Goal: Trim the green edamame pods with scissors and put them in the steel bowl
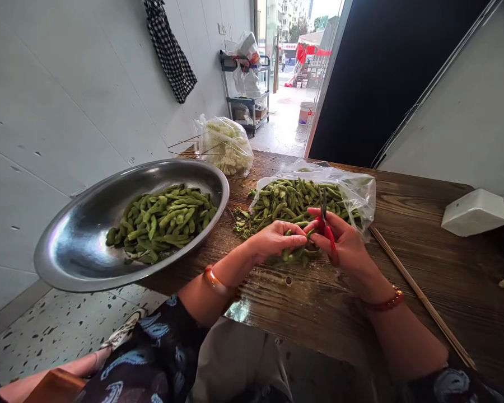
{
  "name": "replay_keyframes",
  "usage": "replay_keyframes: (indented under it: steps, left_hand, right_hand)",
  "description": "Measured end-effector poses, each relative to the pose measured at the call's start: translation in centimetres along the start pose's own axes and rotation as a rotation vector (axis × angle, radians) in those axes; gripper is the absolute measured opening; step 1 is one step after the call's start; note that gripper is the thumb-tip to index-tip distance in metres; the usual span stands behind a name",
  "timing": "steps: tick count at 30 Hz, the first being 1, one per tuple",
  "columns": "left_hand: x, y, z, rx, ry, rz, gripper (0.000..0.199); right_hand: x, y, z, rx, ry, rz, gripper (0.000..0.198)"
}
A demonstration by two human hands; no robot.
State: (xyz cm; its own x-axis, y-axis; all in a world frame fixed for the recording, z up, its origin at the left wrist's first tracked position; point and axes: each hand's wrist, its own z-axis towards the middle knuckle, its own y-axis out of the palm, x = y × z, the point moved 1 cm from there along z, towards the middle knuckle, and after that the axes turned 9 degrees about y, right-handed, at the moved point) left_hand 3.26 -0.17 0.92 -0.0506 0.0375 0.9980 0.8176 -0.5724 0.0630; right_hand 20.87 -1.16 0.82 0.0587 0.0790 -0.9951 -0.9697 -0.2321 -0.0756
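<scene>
My left hand (277,242) is closed on green edamame pods (293,255) just above the wooden table. Beside it, my right hand (343,246) is closed around red-handled scissors (329,235), whose dark blades point up and away. The right thumb and fingertips meet the left fingertips at a pod. Right behind my hands, a heap of edamame pods (283,200) spills from a clear plastic bag (359,193). To the left stands a wide steel basin (79,238) with a pile of pods (163,221) in it.
A clear bag of cauliflower (227,143) lies at the table's far left, thin sticks poking out. Long wooden skewers (420,294) lie right of my right arm. A white container (472,212) sits at the right edge. Beyond the table are a trolley (247,101) and an open doorway.
</scene>
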Motion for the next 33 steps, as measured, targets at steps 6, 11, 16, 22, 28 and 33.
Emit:
replay_keyframes:
  steps: [6,11,16,22,28,33]
  left_hand:
    - [-0.3,-0.4,0.2,0.200,0.045,-0.100,0.038]
    - [-0.2,-0.7,0.3,0.280,0.133,-0.041,0.035]
    - [0.3,-0.6,0.2,0.297,0.216,0.191,0.030]
    - [0.4,-0.5,0.5,0.264,0.343,0.411,0.021]
    - [0.3,-0.5,0.6,0.239,0.365,0.499,0.016]
    - [0.4,-0.3,0.6,0.254,0.366,0.546,0.015]
  right_hand:
    - [0.7,-0.5,0.3,0.072,-0.008,-0.136,0.053]
    - [1.2,-0.6,0.1,0.027,0.009,-0.322,0.055]
    - [1.5,-0.7,0.0,0.034,0.013,-0.423,0.055]
    - [1.5,-0.7,0.0,0.013,0.019,-0.453,0.056]
    - [1.2,-0.6,0.0,0.023,-0.009,-0.545,0.062]
    - [1.1,-0.5,0.0,0.069,-0.096,-0.625,0.053]
